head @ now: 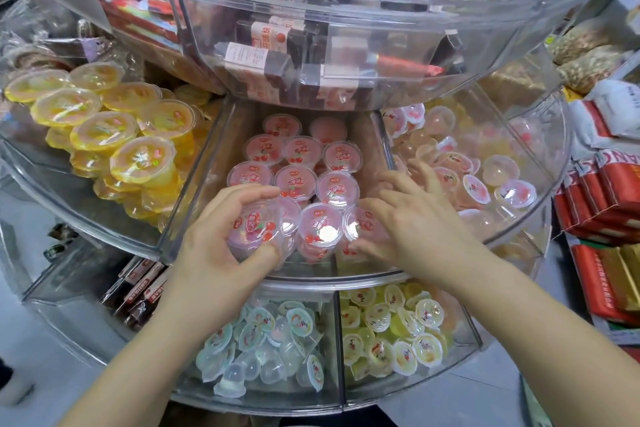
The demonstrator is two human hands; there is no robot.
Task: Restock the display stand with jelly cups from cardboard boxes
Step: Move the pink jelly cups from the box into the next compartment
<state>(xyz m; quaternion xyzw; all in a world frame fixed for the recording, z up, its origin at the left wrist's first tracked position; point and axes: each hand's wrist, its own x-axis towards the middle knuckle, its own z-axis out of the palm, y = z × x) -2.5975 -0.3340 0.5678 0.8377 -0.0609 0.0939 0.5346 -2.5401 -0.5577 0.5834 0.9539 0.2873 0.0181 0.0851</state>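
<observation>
A clear tiered display stand fills the view. Its middle compartment holds several pink cherry jelly cups in rows. My left hand grips one pink jelly cup at the front left of that compartment, fingers over its lid and thumb under it. My right hand lies over the front right cup, fingers spread and bent around it.
Yellow jelly cups fill the left compartment, and small pale cups the right one. The lower tier holds small clear cups and yellow cups. Above hangs a tier of wrapped bars. Red packets stack at the right.
</observation>
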